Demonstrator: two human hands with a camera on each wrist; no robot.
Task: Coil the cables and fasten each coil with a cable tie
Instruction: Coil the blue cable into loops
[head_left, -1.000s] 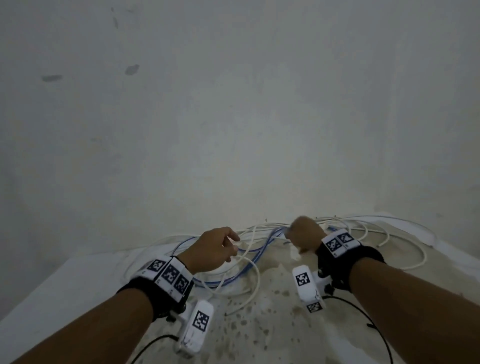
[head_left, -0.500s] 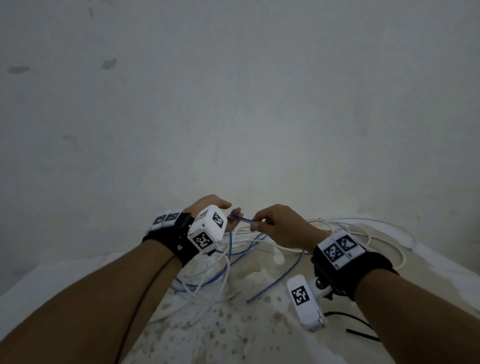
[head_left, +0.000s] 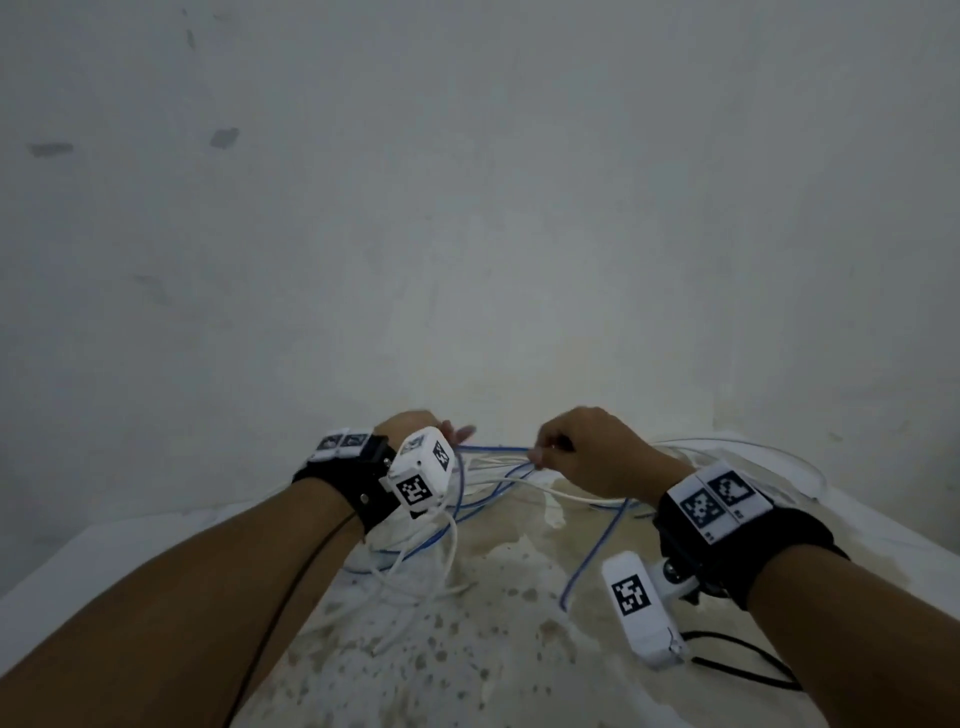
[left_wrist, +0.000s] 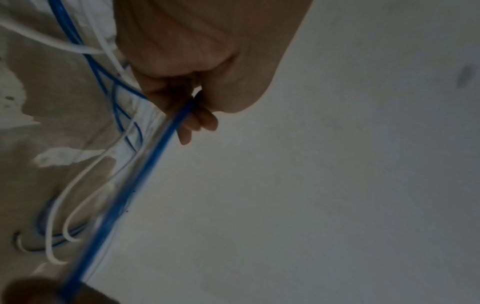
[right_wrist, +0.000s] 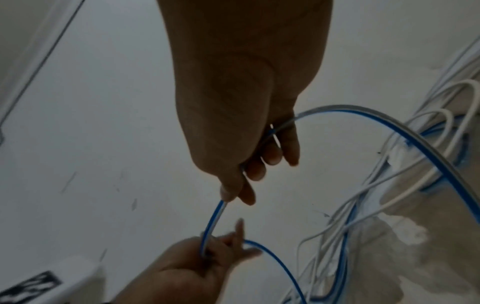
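Head view is giving me both hands raised over a stained white table (head_left: 519, 649), against a pale wall (head_left: 467, 208). My left hand (head_left: 415, 428) is curling its fingers round the blue cable (head_left: 493, 448), and the left wrist view is showing the same: the blue cable (left_wrist: 145, 168) is running out of the closed left hand (left_wrist: 187, 61) between thumb and fingers and stretching down across the picture. My right hand (head_left: 587, 452) is pinching that same blue cable a short way along, so a taut span is lying between the two hands. In the right wrist view, the right hand (right_wrist: 244, 102) is gripping the blue cable (right_wrist: 215, 218) with thumb against curled fingers; the line is passing through the fist and arching out on the far side toward the heap, while the other way it is dropping to the left hand (right_wrist: 192, 267) below. The rest of the blue cable is lying tangled with loose white cables (head_left: 447, 561) on the table, just beneath and behind the hands (loops are spreading to both sides, not yet coiled). One blue strand is trailing down toward the right wrist camera (head_left: 641, 605). I cannot make out a cable tie in any view.
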